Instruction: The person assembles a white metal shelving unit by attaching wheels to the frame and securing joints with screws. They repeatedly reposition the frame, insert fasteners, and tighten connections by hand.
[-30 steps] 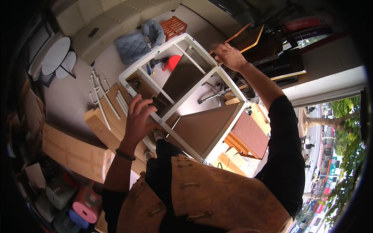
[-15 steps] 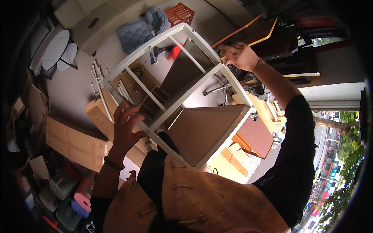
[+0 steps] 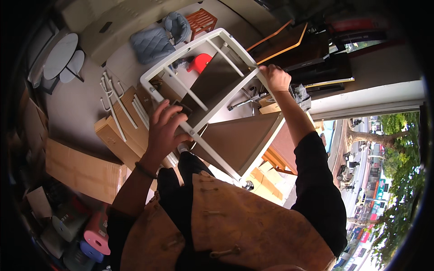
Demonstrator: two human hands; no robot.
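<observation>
Frame: white metal frame (image 3: 212, 90) with brown panels, held up in front of you, tilted, above the floor (image 3: 86, 108); one end far left, the other near your legs.
Left hand: your left hand (image 3: 163, 131) is on the near-left white rail, fingers spread and curled over the bar, gripping it; wristband on the wrist.
Right hand: your right hand (image 3: 275, 77) is closed around the far-right rail of the frame, arm stretched out.
Panel: brown panel (image 3: 239, 137) sits inside the frame's near part, between your two arms.
Floor left: flat cardboard boxes (image 3: 81, 167) near left; loose white rods (image 3: 113, 104) lying just beside them.
Far: blue-grey quilted cushion (image 3: 153, 43) and orange stool (image 3: 202, 20) beyond the frame's far end; red object (image 3: 200, 62) seen through the frame.
Near: you wear a tan leather apron (image 3: 235, 226).
</observation>
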